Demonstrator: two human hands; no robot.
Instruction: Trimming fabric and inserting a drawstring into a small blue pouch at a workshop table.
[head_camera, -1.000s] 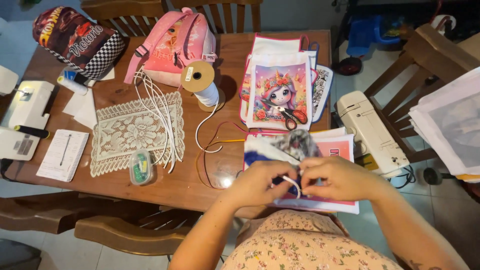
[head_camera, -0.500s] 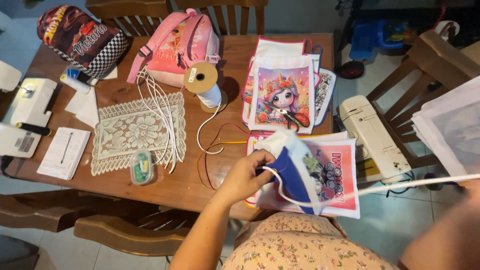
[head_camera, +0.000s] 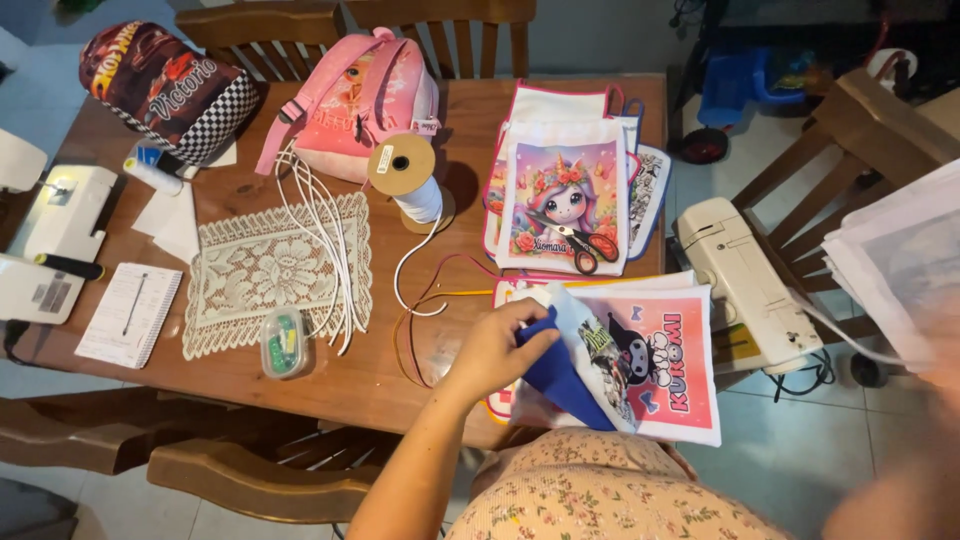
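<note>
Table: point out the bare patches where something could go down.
Bare wood shows on the table at the near edge below the doily, and between the spool and the bags, crossed by cord. The right side is crowded; left hand holds a bag there.

Brown wooden worktop (head_camera: 350, 385) seen from above, slatted wooden chairs (head_camera: 440, 20) at its far side, another wooden chair (head_camera: 880, 120) to the right, a wooden bench seat (head_camera: 250, 480) near, pale tiled floor (head_camera: 790, 470), soft indoor light
</note>
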